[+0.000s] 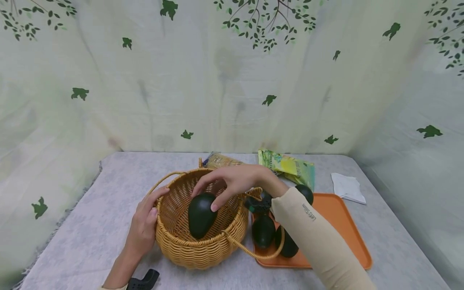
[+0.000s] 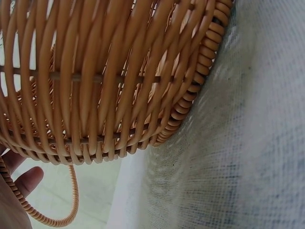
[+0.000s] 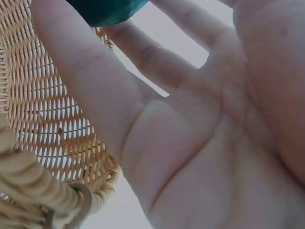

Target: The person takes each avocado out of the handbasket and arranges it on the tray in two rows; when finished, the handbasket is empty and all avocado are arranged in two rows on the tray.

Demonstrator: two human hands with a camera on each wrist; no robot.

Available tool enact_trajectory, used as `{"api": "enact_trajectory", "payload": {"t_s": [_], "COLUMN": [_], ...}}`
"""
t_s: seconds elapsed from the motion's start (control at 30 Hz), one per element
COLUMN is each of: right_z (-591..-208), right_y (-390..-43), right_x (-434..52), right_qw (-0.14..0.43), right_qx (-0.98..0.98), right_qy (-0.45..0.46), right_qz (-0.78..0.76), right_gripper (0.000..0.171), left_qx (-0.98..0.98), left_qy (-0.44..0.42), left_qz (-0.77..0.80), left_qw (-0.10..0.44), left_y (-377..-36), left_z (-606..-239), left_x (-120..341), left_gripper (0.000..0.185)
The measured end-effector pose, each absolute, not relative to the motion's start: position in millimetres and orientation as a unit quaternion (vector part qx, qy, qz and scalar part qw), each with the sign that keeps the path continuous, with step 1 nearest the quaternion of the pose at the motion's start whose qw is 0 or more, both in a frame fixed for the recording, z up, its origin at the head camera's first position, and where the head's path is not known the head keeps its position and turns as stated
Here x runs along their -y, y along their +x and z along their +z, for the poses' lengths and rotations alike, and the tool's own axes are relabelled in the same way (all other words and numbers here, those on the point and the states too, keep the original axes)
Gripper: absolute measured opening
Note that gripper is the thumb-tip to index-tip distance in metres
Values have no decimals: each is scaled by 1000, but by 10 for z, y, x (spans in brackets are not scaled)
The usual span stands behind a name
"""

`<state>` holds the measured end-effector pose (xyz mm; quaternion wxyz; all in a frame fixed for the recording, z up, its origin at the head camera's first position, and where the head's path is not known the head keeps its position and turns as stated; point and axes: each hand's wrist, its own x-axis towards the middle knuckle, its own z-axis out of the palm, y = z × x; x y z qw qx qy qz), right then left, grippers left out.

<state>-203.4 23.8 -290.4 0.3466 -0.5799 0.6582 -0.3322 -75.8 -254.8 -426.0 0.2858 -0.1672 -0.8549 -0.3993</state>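
Observation:
A dark green avocado (image 1: pixel 201 215) is inside the opening of a round wicker basket (image 1: pixel 197 255). My right hand (image 1: pixel 235 181) reaches over the basket's far right rim and grips the avocado between thumb and fingers. In the right wrist view, only the lower edge of the dark green avocado (image 3: pixel 109 10) shows beyond the fingers. My left hand (image 1: pixel 145 223) holds the basket's left rim, its fingertips over the edge. From the left wrist, the thumb (image 2: pixel 29 180) appears beside a looped handle (image 2: pixel 75 191) below the woven side.
Right of the basket, an orange tray (image 1: pixel 335 225) carries several more avocados (image 1: pixel 263 230), partly hidden by the right sleeve. A green and yellow packet (image 1: pixel 286 165) and a clear packet (image 1: pixel 222 160) lie behind. A white tissue (image 1: pixel 348 187) is at the back right.

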Motion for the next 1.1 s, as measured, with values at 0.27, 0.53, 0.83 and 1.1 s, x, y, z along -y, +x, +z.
{"api": "enact_trajectory", "payload": {"t_s": [0.27, 0.53, 0.83, 1.1], "right_z": [-2852, -2767, -2761, -2787], "right_y": [-1971, -1918, -1896, -1868], "right_x": [-393, -559, -748, -951], "right_qw": [333, 313, 319, 322], "right_qx": [-668, -678, -671, -663], "right_qy": [-570, -568, -558, -542], "right_qz": [-343, -345, -370, -404], "right_gripper": [51, 50, 53, 51], "left_qx": [848, 850, 850, 855], "left_qy": [-175, -173, -175, -172], "left_qz": [-399, -397, -397, -390], "left_qw": [300, 299, 298, 297], "left_y": [-762, -765, -771, -776], "left_z": [-4293, -4287, -4284, -4290], "left_x": [2553, 2548, 2560, 2571], "left_gripper": [52, 52, 52, 53]}}
